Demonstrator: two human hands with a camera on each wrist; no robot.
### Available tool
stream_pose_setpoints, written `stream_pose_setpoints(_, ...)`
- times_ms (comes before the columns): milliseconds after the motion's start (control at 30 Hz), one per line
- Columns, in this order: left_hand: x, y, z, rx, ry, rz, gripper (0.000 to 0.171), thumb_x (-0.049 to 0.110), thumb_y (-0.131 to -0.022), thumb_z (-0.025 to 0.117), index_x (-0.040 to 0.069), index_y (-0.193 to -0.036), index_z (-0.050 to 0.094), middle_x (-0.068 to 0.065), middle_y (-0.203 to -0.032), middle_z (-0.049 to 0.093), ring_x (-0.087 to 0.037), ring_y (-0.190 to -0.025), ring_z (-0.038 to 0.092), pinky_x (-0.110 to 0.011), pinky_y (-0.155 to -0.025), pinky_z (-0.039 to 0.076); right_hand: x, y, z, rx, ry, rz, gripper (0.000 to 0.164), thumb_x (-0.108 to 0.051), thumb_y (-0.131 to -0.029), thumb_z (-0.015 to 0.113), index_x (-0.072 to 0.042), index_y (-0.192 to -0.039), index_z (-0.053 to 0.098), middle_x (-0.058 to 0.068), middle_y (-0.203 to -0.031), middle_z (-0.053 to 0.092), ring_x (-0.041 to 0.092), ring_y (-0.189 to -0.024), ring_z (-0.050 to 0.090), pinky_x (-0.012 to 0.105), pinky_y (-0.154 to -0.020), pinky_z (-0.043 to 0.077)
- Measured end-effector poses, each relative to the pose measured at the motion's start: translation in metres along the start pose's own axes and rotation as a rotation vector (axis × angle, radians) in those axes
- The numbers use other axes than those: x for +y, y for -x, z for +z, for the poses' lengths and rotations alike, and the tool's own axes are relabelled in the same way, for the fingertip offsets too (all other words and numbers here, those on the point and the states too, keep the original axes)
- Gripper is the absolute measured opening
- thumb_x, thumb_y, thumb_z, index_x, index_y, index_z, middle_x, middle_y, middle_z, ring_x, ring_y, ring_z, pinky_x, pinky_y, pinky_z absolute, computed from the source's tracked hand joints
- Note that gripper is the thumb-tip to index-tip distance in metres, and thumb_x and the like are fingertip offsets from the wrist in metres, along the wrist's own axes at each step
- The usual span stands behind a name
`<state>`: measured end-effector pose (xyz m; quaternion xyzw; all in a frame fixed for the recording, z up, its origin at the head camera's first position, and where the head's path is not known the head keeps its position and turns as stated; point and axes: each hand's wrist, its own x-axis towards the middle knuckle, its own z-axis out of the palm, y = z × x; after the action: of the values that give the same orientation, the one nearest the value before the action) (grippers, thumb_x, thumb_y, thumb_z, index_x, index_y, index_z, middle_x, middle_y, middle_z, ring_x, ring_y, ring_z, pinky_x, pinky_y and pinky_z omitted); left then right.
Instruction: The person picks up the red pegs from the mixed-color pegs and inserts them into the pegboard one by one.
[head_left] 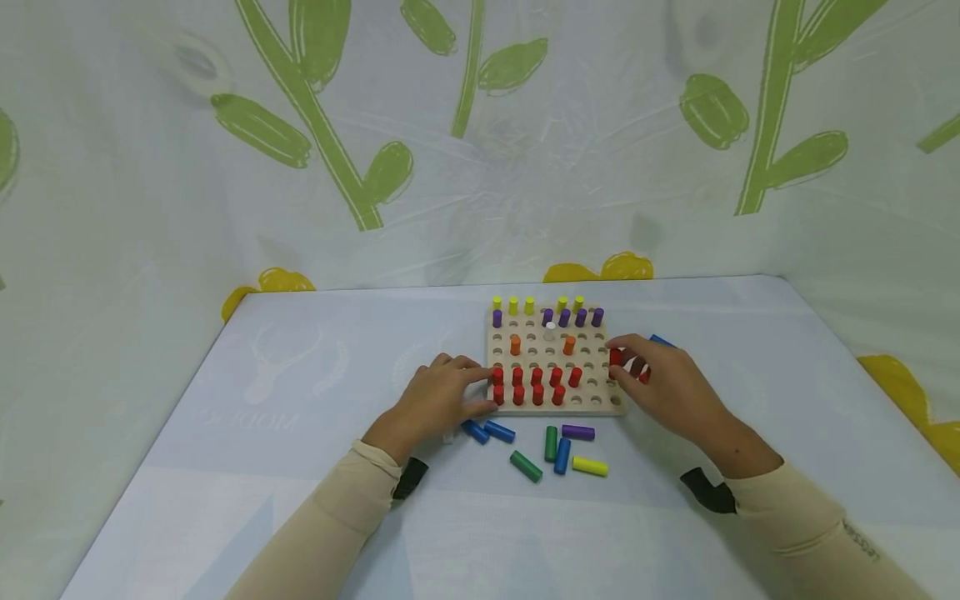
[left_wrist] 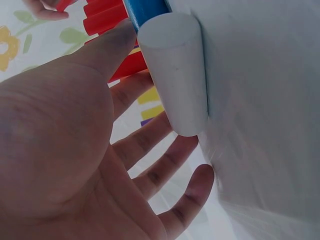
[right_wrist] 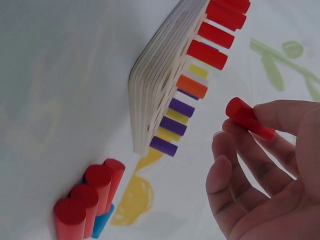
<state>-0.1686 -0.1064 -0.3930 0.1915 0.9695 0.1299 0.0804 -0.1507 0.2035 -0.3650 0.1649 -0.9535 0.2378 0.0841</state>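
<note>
A wooden pegboard (head_left: 600, 411) lies on the table with coloured pegs standing in it. Thumb and fingers of my right hand (head_left: 667, 379) pinch a red peg (right_wrist: 248, 118) just off the board's right side, above the surface. At the board's left edge is my left hand (head_left: 435, 393), index fingertip at the end red peg (head_left: 498, 377) of a row and thumb by the near corner. Its other fingers are loosely bent around no object. Beside that hand lie a white peg (left_wrist: 175, 75) and a blue peg (left_wrist: 146, 11).
Loose green (head_left: 526, 466), blue (head_left: 562, 456), purple (head_left: 578, 432) and yellow pegs (head_left: 590, 466) lie in front of the board. Several loose red pegs (right_wrist: 97, 185) and a blue peg (right_wrist: 103, 222) lie to its right. A patterned cloth wall (head_left: 480, 208) rises behind the table.
</note>
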Motion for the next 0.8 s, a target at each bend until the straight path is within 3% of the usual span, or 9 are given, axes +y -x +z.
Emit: stream_pose_setpoints(800,-0.001,-0.001,0.0,0.005,-0.007,0.003,0.056,0.052,-0.088,0.071,0.03,-0.139,0.06,-0.002,-0.141,0.059,-0.027,-0.132,0.05,-0.052,-0.103,0.047,-0.017,0.006,0.017,-0.048,-0.068,0.038,0.037,-0.011,-0.09,0.073,-0.01,-0.125,0.062,0.005,-0.097,0.074,0.016,-0.08,0.06,0.02,-0.065,0.052)
